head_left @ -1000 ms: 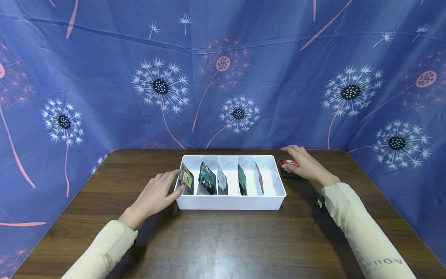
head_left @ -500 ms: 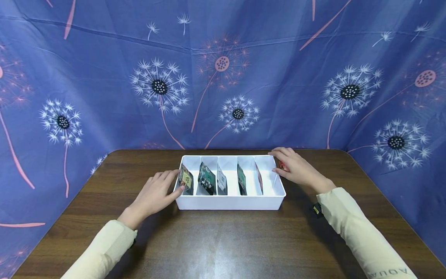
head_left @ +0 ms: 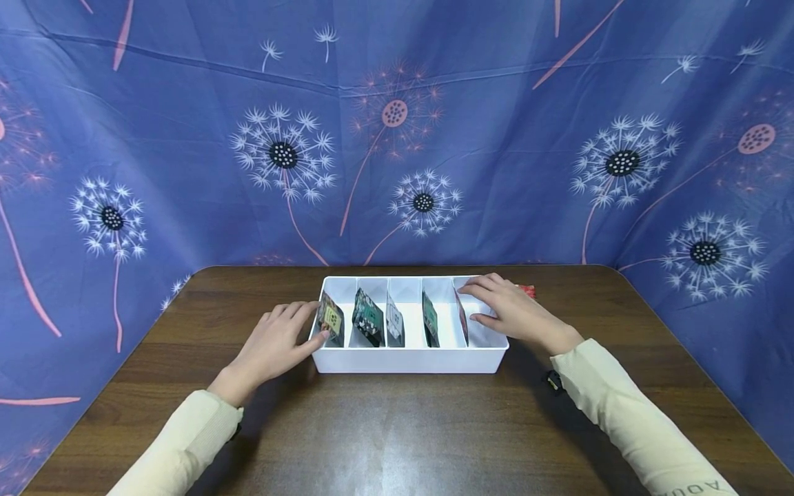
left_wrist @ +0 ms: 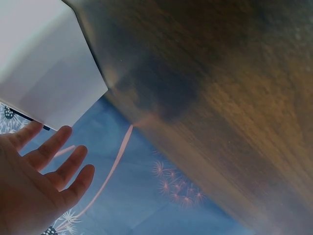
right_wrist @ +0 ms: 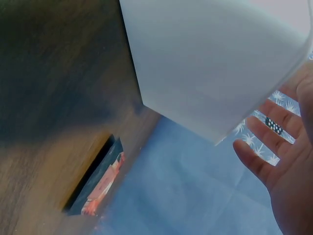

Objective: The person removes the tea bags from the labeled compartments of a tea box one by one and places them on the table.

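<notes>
Thin red packet [head_left: 462, 318]: stands nearly edge-on in the rightmost compartment, close along its left divider; any print is too narrow to read from here.
Right hand [head_left: 515, 310]: over that same compartment, fingers slightly bent and apart, thumb away from them, gripping nothing; the fingertips are right by the thin red packet's upper edge, and I can't tell whether they touch it.
Yellow-labelled packet [head_left: 331, 320]: tilted in the leftmost compartment; the yellow patch carries dark marks too small to make out.
Left hand [head_left: 273, 348]: at the tray's left end, fingers loosely spread, not gripping; its thumb tip is over the rim beside the yellow-labelled packet, contact unclear.
Packets between: a dark speckled packet [head_left: 369, 318] with a green label in the second compartment, a white packet [head_left: 395, 324] in the third, a green packet [head_left: 431, 320] in the fourth; their lettering is unreadable to me.
White tray [head_left: 409, 360]: five compartments in a row, set between the hands.
Red-and-black packet [right_wrist: 103, 182]: on the table beside the tray's right end, its print blurred.
Right sleeve [head_left: 639, 420]: cream, with dark capitals cut off at the edge.
Table [head_left: 397, 427]: brown wood grain.
Backdrop [head_left: 496, 41]: blue cloth printed with white and pink dandelions.
</notes>
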A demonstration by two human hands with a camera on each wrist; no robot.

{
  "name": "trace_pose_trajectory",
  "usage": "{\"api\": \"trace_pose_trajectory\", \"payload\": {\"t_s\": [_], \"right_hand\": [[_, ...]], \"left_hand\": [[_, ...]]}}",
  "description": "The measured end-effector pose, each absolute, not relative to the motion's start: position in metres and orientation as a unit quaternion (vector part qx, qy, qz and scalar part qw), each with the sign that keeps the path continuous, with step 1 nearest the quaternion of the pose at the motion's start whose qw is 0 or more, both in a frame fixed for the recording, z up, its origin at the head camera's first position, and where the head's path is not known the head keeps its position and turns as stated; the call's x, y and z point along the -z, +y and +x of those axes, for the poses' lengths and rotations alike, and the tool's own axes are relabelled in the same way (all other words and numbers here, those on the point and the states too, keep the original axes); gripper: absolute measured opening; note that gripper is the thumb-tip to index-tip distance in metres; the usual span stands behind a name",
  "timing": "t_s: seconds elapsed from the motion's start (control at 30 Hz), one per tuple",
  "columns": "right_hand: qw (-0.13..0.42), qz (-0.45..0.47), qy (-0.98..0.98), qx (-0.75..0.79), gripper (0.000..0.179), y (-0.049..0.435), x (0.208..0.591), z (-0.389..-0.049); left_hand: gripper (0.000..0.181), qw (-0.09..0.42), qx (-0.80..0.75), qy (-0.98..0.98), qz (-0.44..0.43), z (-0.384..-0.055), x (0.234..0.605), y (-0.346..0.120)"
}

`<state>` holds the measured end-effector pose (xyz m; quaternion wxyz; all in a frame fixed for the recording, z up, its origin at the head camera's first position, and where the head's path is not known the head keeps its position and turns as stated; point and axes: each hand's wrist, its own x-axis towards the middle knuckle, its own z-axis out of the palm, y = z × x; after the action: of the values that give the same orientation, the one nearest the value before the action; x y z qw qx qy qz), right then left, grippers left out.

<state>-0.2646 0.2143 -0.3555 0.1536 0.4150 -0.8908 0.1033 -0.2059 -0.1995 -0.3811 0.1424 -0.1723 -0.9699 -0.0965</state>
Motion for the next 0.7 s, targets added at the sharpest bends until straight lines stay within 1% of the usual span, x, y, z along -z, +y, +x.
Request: {"api": "trace_pose_trajectory", "payload": {"t_s": [0.3, 0.5, 0.7], "right_hand": [[0.147, 0.43, -0.885, -0.101, 0.05, 0.209, 0.359, -0.262], [0.153, 0.447, -0.876, -0.099, 0.053, 0.208, 0.365, -0.264], [0.154, 0.442, -0.878, -0.102, 0.053, 0.208, 0.366, -0.264]], "left_hand": [[0.062, 0.138, 0.104, -0.971, -0.166, -0.205, 0.38, -0.2], [0.063, 0.134, 0.106, -0.971, -0.164, -0.205, 0.379, -0.2], [0.062, 0.134, 0.107, -0.971, -0.164, -0.205, 0.38, -0.199]]}}
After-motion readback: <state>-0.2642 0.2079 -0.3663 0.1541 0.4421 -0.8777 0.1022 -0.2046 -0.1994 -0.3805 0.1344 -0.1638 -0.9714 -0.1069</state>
